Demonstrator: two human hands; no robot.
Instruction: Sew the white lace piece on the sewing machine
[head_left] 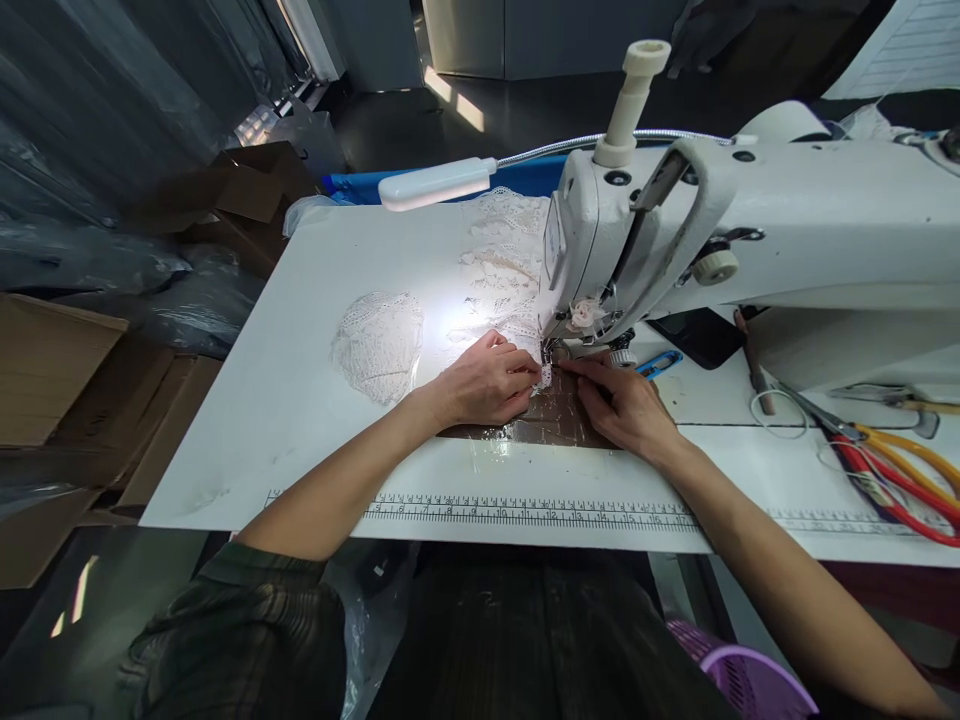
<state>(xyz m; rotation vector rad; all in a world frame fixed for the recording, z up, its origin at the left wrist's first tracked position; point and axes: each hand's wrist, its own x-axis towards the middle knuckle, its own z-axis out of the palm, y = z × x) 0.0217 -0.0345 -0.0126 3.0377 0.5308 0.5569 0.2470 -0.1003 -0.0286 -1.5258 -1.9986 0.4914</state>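
Observation:
White lace fabric [504,262] runs along the left side of the sewing machine head [581,235] up to the presser foot [550,352]. My left hand [491,380] is closed with its fingertips on the front end of the lace, just left of the foot. On the other side, my right hand [628,408] lies with its index finger stretched toward the foot and its thumb apart. Whether that fingertip touches the lace is too small to tell. Brown tape [551,425] covers the table under both hands. A separate rounded lace piece [379,347] lies farther left.
A white lamp [436,184] hangs over the back edge. To the right lie a blue cutter [660,364], a dark phone [697,336], and scissors with red and orange handles [911,470]. A printed ruler [517,511] follows the front edge. Cardboard boxes [56,370] stand at left.

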